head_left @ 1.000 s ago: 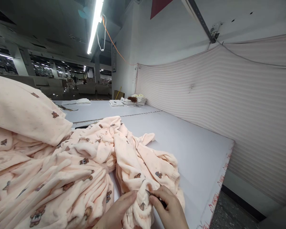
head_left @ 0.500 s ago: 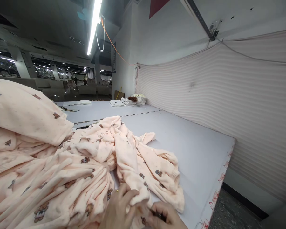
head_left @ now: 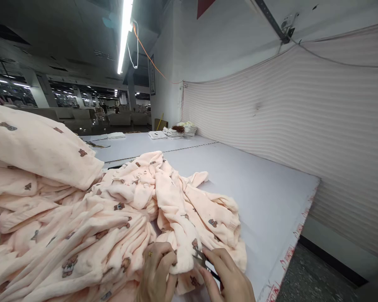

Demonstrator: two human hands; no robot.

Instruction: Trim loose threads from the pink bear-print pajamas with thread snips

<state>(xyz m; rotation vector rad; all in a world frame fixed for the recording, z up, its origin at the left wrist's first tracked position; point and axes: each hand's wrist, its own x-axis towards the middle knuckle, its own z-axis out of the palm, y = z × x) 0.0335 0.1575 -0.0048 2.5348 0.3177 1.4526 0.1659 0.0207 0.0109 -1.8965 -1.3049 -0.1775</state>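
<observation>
Soft peach fleece garments (head_left: 113, 235) with small brown bear prints lie heaped from the left across to the middle of the table. At the lower centre, my left hand (head_left: 157, 270), a ring on one finger, has its fingers closed on a sleeve end (head_left: 185, 256) of one garment. My right hand (head_left: 228, 274) grips a pair of thread snips (head_left: 204, 262), its blades pointing up and left against the fabric edge. Part of the snips is hidden behind the fingers.
The pale table (head_left: 271, 188) has a taped right edge with red print. Stacks of white pieces (head_left: 179, 131) stand at its far end. A pinkish striped cloth (head_left: 286, 109) covers the right wall. A tube light (head_left: 125, 35) hangs overhead.
The view has shifted slightly. My right hand has turned so the snips now show clearly, blades at the sleeve end; before, they were mostly hidden in my fingers. My left hand stays on the fabric.
</observation>
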